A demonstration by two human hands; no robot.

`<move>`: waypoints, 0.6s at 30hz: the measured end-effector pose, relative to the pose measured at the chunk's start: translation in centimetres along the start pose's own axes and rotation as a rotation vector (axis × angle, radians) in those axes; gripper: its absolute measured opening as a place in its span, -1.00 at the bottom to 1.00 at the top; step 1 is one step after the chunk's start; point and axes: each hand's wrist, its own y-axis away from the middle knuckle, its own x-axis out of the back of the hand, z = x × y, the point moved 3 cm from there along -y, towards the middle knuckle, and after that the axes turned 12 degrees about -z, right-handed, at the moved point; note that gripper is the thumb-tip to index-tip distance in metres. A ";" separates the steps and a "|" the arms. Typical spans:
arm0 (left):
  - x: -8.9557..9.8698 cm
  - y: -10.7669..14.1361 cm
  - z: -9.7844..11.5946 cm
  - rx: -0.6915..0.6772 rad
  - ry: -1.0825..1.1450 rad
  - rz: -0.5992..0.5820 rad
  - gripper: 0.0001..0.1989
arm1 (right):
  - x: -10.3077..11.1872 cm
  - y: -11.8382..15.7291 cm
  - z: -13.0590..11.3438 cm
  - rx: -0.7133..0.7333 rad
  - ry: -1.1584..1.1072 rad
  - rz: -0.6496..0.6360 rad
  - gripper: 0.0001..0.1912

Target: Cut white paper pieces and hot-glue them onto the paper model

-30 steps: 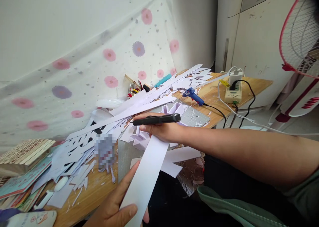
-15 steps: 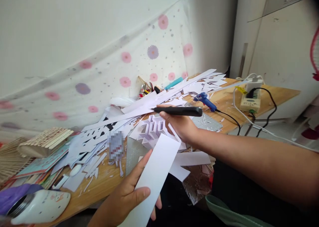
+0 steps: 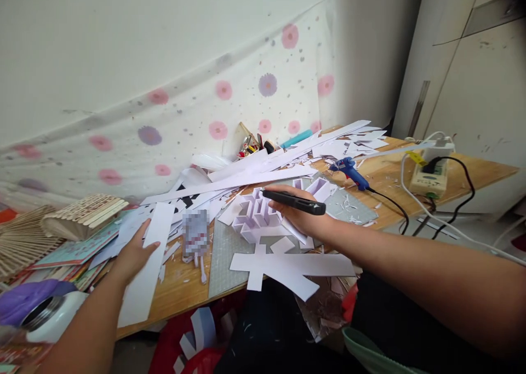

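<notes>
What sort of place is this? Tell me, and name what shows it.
Probably a craft corner in a home: a blue glue gun and a cutting mat share the wooden table with many white offcuts.

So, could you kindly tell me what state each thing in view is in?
Black pen-shaped tool: held in the right hand; tip too small to judge.
Long white strip: lying, left hand on it.
Hot-glue gun: lying down, cord attached; heat not visible.
Power strip: plugs inserted.
White bottle: uncapped.
Folding fan: spread.
Cutting mat: flat, partly covered.
</notes>
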 end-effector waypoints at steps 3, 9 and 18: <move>0.0 -0.6 1.6 -0.008 -0.087 0.111 -0.61 | -0.6 -0.2 0.4 0.018 -0.026 -0.003 -0.70; -10.9 5.1 8.0 -0.230 -0.011 -0.207 -0.62 | -1.2 -0.5 1.0 0.038 0.074 0.040 -0.68; -20.6 10.9 14.1 -0.402 0.340 -0.599 -0.67 | 0.6 0.0 -1.7 0.122 0.265 -0.334 -0.48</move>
